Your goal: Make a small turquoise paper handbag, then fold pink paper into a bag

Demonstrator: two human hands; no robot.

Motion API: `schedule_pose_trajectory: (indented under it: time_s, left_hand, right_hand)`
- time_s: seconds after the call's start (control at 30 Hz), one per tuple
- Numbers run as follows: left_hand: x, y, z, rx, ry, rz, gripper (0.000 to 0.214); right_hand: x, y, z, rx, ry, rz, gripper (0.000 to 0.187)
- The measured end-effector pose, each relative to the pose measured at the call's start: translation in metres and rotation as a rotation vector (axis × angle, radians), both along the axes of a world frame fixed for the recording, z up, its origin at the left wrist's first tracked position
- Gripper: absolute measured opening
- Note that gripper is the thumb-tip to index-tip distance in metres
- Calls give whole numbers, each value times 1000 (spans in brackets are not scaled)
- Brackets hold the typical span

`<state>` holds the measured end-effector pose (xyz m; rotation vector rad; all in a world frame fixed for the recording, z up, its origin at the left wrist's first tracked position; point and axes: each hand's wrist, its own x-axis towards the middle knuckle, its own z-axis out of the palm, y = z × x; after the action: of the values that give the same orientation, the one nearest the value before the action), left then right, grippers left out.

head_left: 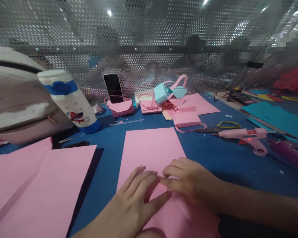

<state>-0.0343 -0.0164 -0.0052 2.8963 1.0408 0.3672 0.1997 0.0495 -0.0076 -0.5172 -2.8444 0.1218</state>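
Note:
A pink paper sheet point(151, 148) lies on the blue table point(223, 158) in front of me. Both hands rest on its near part. My left hand point(132, 201) lies flat with fingers stretched out, pressing the paper. My right hand point(188, 180) sits beside it, fingers curled and pressed down on the paper's folded edge, fingertips touching the left hand's fingers. The near end of the sheet looks folded and creased under the hands.
More pink sheets point(39, 188) lie at left. A white-and-blue bottle point(69, 100) and a bag point(12, 99) stand at back left. A phone point(113, 87), folded pink and teal paper pieces point(169, 96), scissors point(223, 127) and a pink glue gun point(248, 137) lie beyond. A perforated metal screen closes the back.

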Motion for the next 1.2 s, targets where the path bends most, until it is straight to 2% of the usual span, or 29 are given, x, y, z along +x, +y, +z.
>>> schedule_pose_trajectory:
  time_s: [0.2,0.33,0.47,0.6,0.77,0.9,1.0,1.03,1.1,1.2]
  left_hand:
    - [-1,0,2,-30,-3,-46,58]
    - [-1,-2,0,-22,5,7,54]
    - [-1,0,2,-24,13,-45,56]
    - [0,1,7,-22,20,-37,56]
    - [-1,0,9,-26,40,-41,56]
    - [-4,0,9,-27,78,-58,58]
    - [-1,-1,15,-13,104,-81,56]
    - [0,-1,19,-13,113,-90,54]
    - [-1,-2,26,-23,99,-72,50]
    - [-11,-7,34,-59,-23,71,38]
  right_hand:
    - [3,-8,8,-19,-78,-97,24]
    - [17,-16,7,-16,-91,-125,30]
    - [33,-22,6,31,-63,-146,34]
    - [45,-29,7,47,-58,-178,39]
    - [54,-34,10,70,-43,-200,33]
    - [47,-26,19,-51,-66,-248,19]
    - [32,-16,25,-149,-66,-307,11]
    - [27,-14,26,-186,-74,-315,12]
    - [16,-11,27,-188,-73,-320,30]
    - [5,-12,27,-150,-88,-304,41]
